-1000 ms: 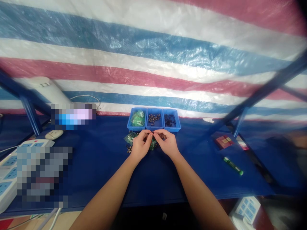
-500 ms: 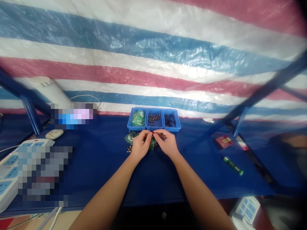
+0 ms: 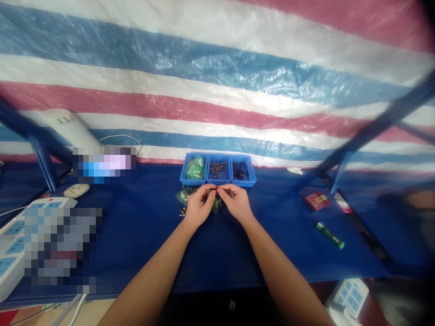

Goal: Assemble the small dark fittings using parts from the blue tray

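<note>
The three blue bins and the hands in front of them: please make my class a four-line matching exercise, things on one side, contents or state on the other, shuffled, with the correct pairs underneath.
Things
1. Left bin
2. Middle bin
3. Right bin
4. Left hand and right hand

Contents or state
A. Holds small dark pieces
B. Fingertips close together, just in front of the bins
C. Holds green pieces
D. Holds small metallic-looking pieces

Pairs: 1-C, 2-D, 3-A, 4-B

Glare blazing off the striped sheet [image 3: 217,68] — worktop [image 3: 136,226] darker below, detail at the fingers [image 3: 210,198] soft, right edge smeared and stretched, pixelated blocks [image 3: 68,244] at left
</note>
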